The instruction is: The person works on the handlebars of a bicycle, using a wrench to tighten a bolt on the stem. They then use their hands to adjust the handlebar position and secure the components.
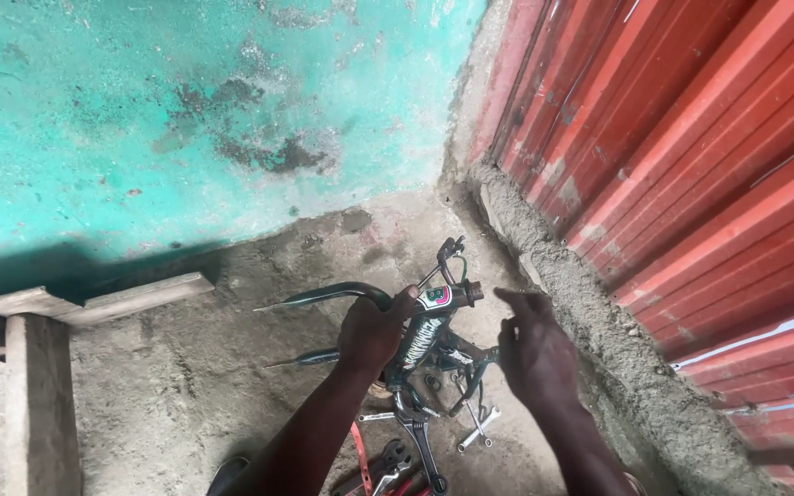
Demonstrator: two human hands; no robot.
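A dark bicycle frame (pixel 415 340) stood on the concrete floor (pixel 186 386) by the red corrugated wall (pixel 691 165). The left hand (pixel 374 332) gripped its tube, fingers closed around it; the right hand (pixel 535 354) hovered just beside, fingers open. Spanners (pixel 420 441) lay below.

Both forearms are bare, the hands (pixel 452 344) gloveless, without rings or watch.

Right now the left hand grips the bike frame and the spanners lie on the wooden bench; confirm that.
Not quite. In the head view the left hand does grip the bike frame, but the spanners lie on the concrete floor beneath it, not on the wooden bench.
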